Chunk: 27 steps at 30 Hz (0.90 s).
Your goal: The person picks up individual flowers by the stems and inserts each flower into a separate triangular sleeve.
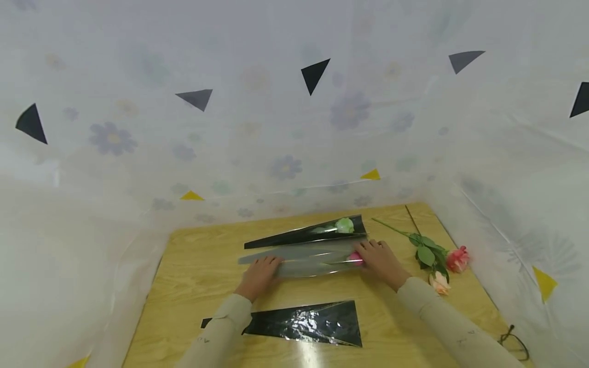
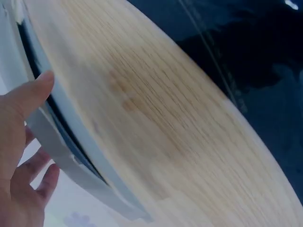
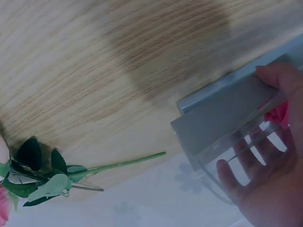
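Observation:
A long grey flower sleeve with a clear front lies across the table, a pink flower inside its wide right end. Toward the narrow end, my left hand holds the sleeve, thumb on one side and fingers on the other in the left wrist view. My right hand grips the wide end; through the clear film its fingers show in the right wrist view. Behind lies a black sleeve holding a pale green rose. Nearer me is another black sleeve, flat and glossy, partly hidden by the left forearm.
At the table's right lie a pink flower and a peach flower with green leaves. A thin dark looped object sits by the right edge. White patterned sheeting surrounds the wooden table.

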Each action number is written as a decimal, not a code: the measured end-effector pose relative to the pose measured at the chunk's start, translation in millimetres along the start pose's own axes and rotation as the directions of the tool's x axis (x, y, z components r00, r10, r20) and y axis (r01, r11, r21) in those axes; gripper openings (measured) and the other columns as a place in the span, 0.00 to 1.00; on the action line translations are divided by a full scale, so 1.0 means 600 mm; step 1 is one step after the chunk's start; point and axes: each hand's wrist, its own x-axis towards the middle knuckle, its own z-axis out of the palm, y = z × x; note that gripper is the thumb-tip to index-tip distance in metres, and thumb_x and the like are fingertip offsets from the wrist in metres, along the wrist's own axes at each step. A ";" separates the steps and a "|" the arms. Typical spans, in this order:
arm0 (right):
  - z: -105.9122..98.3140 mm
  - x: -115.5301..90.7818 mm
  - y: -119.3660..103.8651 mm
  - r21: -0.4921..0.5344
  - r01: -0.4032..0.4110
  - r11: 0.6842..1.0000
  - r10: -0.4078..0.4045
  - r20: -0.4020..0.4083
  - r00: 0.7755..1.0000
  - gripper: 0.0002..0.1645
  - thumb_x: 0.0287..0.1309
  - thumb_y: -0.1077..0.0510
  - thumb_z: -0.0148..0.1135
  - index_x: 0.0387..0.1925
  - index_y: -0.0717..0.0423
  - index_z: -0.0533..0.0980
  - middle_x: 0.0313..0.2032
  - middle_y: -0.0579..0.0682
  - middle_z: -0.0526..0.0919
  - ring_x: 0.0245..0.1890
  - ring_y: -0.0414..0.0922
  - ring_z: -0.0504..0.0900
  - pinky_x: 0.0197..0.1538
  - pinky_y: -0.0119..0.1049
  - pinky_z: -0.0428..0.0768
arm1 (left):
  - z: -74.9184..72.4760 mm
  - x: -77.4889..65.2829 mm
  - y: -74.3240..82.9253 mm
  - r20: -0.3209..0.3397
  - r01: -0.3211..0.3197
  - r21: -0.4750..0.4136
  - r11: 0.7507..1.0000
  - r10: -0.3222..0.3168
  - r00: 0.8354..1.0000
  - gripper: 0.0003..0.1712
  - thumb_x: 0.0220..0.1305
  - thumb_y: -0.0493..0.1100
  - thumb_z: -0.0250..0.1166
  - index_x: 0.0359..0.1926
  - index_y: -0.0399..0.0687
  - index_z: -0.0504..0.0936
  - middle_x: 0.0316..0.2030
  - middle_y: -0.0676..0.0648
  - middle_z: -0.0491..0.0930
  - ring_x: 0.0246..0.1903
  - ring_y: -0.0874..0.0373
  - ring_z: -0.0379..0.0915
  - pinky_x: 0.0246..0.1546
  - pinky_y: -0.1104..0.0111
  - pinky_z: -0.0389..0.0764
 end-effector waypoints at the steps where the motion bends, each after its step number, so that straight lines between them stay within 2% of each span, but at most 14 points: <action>1: 0.004 0.007 0.004 0.001 -0.002 1.000 0.002 -0.003 1.000 0.37 0.42 0.46 0.73 0.53 0.54 0.72 0.42 0.53 0.76 0.43 0.54 0.75 0.43 0.55 0.72 | 0.002 0.006 -0.005 0.007 0.012 -0.011 1.000 -0.012 1.000 0.32 0.54 0.52 0.68 0.58 0.49 0.72 0.50 0.48 0.74 0.50 0.50 0.71 0.50 0.52 0.69; 6: 0.019 0.038 0.020 0.045 0.017 0.999 -0.015 -0.036 0.999 0.33 0.42 0.54 0.72 0.51 0.57 0.70 0.41 0.54 0.74 0.41 0.53 0.75 0.39 0.51 0.74 | 0.007 0.033 -0.029 0.025 0.047 -0.043 0.998 -0.046 0.999 0.33 0.53 0.52 0.69 0.59 0.50 0.70 0.53 0.47 0.74 0.52 0.49 0.70 0.52 0.51 0.68; 12: 0.035 0.063 0.035 0.109 0.034 0.993 -0.032 -0.024 0.999 0.27 0.41 0.59 0.71 0.45 0.57 0.70 0.40 0.54 0.71 0.38 0.53 0.73 0.41 0.52 0.72 | -0.004 0.063 -0.043 -0.012 0.023 -0.052 0.998 -0.023 1.000 0.33 0.49 0.51 0.71 0.55 0.47 0.72 0.50 0.47 0.75 0.48 0.50 0.71 0.47 0.52 0.70; 19: 0.050 0.081 0.047 0.058 0.037 0.998 -0.037 0.007 0.999 0.24 0.44 0.57 0.70 0.43 0.54 0.70 0.40 0.53 0.71 0.41 0.53 0.72 0.43 0.51 0.71 | -0.002 0.094 -0.048 0.031 0.038 -0.028 0.999 -0.037 0.999 0.32 0.50 0.52 0.71 0.55 0.47 0.72 0.50 0.47 0.74 0.48 0.50 0.70 0.47 0.55 0.70; 24: 0.060 0.093 0.041 0.011 0.045 0.999 -0.045 0.004 0.999 0.24 0.43 0.57 0.72 0.41 0.55 0.70 0.40 0.54 0.72 0.43 0.54 0.72 0.43 0.51 0.71 | 0.007 0.103 -0.057 0.046 0.046 0.007 0.999 -0.047 0.998 0.32 0.50 0.53 0.70 0.54 0.48 0.72 0.49 0.47 0.74 0.48 0.50 0.70 0.47 0.55 0.70; 27: 0.068 0.100 0.038 -0.031 0.043 0.999 -0.043 0.004 0.999 0.21 0.46 0.57 0.70 0.41 0.55 0.71 0.41 0.54 0.72 0.44 0.54 0.71 0.43 0.50 0.71 | 0.014 0.106 -0.061 0.072 0.065 0.034 0.997 -0.067 0.995 0.31 0.51 0.55 0.68 0.54 0.49 0.72 0.50 0.47 0.74 0.49 0.50 0.70 0.47 0.56 0.70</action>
